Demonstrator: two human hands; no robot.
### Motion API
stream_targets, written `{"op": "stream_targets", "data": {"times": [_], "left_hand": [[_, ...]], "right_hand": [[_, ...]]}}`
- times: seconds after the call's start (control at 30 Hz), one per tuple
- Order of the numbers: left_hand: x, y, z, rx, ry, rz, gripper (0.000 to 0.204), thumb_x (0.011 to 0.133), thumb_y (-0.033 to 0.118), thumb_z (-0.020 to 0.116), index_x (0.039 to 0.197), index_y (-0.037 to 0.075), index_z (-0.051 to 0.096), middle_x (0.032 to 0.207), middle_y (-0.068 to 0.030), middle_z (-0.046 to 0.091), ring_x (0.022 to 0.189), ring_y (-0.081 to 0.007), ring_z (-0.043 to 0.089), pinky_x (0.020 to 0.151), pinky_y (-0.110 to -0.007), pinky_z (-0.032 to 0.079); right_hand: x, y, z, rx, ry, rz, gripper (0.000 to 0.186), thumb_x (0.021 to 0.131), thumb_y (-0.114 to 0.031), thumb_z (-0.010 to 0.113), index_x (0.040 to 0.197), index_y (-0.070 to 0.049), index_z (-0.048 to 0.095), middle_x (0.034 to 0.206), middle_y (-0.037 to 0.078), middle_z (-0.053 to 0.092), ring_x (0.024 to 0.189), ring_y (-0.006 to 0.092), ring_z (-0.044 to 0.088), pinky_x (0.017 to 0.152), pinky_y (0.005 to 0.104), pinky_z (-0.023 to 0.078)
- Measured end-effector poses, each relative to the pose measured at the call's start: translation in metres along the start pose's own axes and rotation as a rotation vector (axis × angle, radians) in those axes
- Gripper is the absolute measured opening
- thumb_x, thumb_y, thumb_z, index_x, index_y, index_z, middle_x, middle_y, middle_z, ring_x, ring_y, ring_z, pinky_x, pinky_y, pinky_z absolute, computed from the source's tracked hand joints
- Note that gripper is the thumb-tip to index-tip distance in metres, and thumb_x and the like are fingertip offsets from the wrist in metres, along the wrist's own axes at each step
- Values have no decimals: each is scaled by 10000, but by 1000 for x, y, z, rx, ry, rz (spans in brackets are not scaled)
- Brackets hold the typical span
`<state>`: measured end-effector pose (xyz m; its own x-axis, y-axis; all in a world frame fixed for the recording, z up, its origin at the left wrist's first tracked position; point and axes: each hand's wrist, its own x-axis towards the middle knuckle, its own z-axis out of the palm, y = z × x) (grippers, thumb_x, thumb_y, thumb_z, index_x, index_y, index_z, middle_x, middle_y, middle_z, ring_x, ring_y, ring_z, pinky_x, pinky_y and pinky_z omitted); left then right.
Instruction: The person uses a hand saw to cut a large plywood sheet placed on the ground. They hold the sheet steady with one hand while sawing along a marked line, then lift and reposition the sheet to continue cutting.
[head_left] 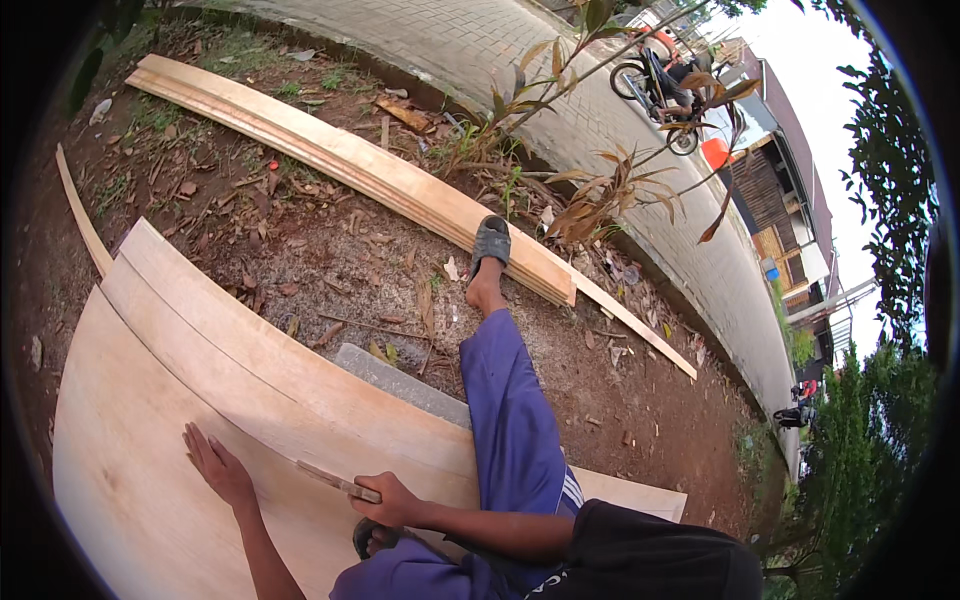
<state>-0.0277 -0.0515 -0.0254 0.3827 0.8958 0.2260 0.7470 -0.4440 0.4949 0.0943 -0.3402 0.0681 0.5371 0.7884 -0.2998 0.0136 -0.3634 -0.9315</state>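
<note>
A large pale plywood sheet lies before me, with a long dark cut running along it from its far left edge. My right hand is closed round the handle of a handsaw, whose blade stands in line with that cut. Flat on the sheet, just left of the cut, rests my left hand, fingers stretched out. A thin pencil-like line runs along the strip on the far side of the cut. How deep the blade sits in the wood is hidden.
My sandalled foot is on a stack of long boards; my other foot is on the plywood. A grey slab lies under the sheet's edge. Plants border a paved road with a parked motorcycle.
</note>
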Motion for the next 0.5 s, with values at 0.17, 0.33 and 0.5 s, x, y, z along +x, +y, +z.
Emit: {"op": "stream_targets", "data": {"times": [0.17, 0.33, 0.5], "left_hand": [[-36, 7, -12, -97, -47, -19, 348, 1095, 149, 465, 1381, -24, 561, 1559, -195, 485, 1461, -377, 431, 1230, -529, 298], [-98, 69, -63, -315, -117, -144, 509, 1013, 105, 540, 1510, 19, 464, 1556, -212, 466, 1462, -395, 411, 1236, -537, 269], [-147, 49, -43, -22, -657, -28, 696, 1010, 374, 594, 1590, 75, 352, 1643, -217, 310, 1524, -413, 275, 1226, -584, 220]], "right_hand": [[-11, 13, -5, -42, 35, -50, 158, 904, -141, 672, 862, 1, 619, 658, 169, 565, 581, 193, 531, 586, 381, 440], [-8, 6, 4, 30, 94, -42, 155, 909, -146, 674, 909, 9, 658, 687, 98, 610, 651, 125, 545, 609, 354, 440], [-13, 5, 7, -1, 244, 59, 193, 888, -143, 710, 891, 45, 668, 690, 152, 640, 669, 108, 550, 618, 364, 451]]}}
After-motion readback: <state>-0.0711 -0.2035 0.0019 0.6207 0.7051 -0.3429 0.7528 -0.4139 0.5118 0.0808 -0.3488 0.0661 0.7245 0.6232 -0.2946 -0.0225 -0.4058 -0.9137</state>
